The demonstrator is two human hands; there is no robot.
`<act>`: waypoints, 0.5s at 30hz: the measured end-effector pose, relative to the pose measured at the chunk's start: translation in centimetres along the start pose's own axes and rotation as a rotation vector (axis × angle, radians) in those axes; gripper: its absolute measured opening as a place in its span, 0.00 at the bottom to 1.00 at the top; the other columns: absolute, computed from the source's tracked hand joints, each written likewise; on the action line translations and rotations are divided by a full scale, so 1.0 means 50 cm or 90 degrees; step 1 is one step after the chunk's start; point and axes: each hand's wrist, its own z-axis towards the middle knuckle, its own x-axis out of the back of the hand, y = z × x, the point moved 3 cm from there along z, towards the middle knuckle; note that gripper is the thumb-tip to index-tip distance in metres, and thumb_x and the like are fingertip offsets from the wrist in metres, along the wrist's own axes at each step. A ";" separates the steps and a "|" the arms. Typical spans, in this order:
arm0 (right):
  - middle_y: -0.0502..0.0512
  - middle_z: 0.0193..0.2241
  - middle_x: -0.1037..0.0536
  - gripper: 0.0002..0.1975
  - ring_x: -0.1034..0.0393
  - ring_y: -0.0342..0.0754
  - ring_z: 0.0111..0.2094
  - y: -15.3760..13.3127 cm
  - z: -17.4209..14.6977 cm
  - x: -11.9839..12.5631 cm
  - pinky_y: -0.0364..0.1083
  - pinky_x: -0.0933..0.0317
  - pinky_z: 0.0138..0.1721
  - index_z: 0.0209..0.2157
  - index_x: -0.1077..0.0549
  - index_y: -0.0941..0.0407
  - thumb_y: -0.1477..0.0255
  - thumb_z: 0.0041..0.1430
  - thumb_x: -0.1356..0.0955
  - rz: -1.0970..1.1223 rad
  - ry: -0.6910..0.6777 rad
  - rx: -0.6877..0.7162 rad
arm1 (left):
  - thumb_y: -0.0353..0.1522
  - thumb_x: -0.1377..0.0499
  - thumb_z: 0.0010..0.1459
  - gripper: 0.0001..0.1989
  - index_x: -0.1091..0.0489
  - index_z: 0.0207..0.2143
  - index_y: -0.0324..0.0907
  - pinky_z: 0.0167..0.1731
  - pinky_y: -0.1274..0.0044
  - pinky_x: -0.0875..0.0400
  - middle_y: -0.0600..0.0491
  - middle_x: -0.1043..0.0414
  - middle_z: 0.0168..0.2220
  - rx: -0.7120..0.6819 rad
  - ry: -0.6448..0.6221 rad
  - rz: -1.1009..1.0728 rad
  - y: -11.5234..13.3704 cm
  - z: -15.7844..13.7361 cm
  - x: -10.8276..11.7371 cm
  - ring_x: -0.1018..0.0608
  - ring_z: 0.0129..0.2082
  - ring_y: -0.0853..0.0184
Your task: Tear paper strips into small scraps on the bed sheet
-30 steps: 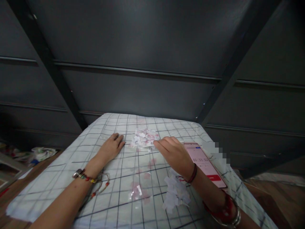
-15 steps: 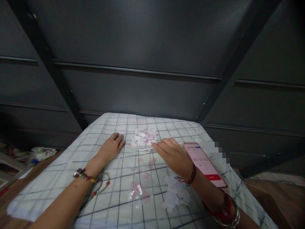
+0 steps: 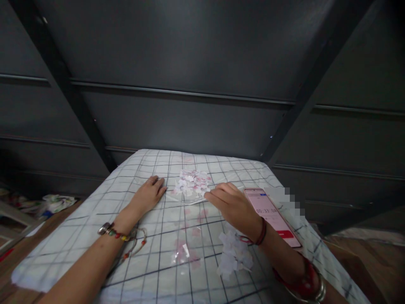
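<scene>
My left hand point(image 3: 149, 193) lies flat on the checked cloth with its fingers stretched out, holding nothing. To its right sits a pile of small white and pink paper scraps point(image 3: 191, 182) on what looks like clear plastic. At the pile's right edge, my right hand point(image 3: 230, 206) has its fingers drawn together. Its fingertips touch or nearly touch the scraps, and whatever is between them is too small to make out. A second heap of whitish scraps point(image 3: 234, 255) lies below my right wrist. Nearer me, a clear plastic piece with pink marks point(image 3: 186, 252) rests on the cloth.
A phone point(image 3: 268, 215) with a running timer lies right of my right hand, partly behind the wrist. The white checked cloth point(image 3: 148, 261) covers the surface. A dark panelled wall point(image 3: 186, 122) stands directly behind it. Clutter point(image 3: 58, 202) sits low at the left.
My right hand has shifted slightly to the right, and its fingertips have moved a little. The plastic edge under the pile shows more. My left hand has stayed in place.
</scene>
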 end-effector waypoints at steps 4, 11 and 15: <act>0.53 0.29 0.24 0.17 0.36 0.47 0.34 0.016 -0.003 0.012 0.46 0.42 0.38 0.39 0.26 0.57 0.82 0.68 0.44 -0.030 0.069 -0.055 | 0.40 0.55 0.66 0.22 0.32 0.53 0.38 0.61 0.64 0.37 0.41 0.30 0.55 0.001 -0.007 0.011 0.002 -0.002 -0.001 0.31 0.59 0.57; 0.53 0.30 0.24 0.11 0.37 0.48 0.34 0.004 0.005 -0.009 0.46 0.42 0.37 0.41 0.26 0.59 0.80 0.67 0.39 -0.050 0.009 -0.004 | 0.40 0.56 0.66 0.24 0.32 0.53 0.35 0.61 0.63 0.38 0.39 0.31 0.55 0.001 -0.015 0.017 0.003 -0.001 0.001 0.32 0.58 0.56; 0.53 0.30 0.24 0.15 0.37 0.47 0.34 0.008 -0.001 0.003 0.47 0.42 0.37 0.40 0.26 0.57 0.81 0.67 0.42 -0.018 0.021 -0.026 | 0.40 0.55 0.66 0.22 0.32 0.53 0.39 0.60 0.63 0.36 0.41 0.30 0.55 0.004 -0.001 0.008 0.003 -0.002 0.002 0.30 0.57 0.57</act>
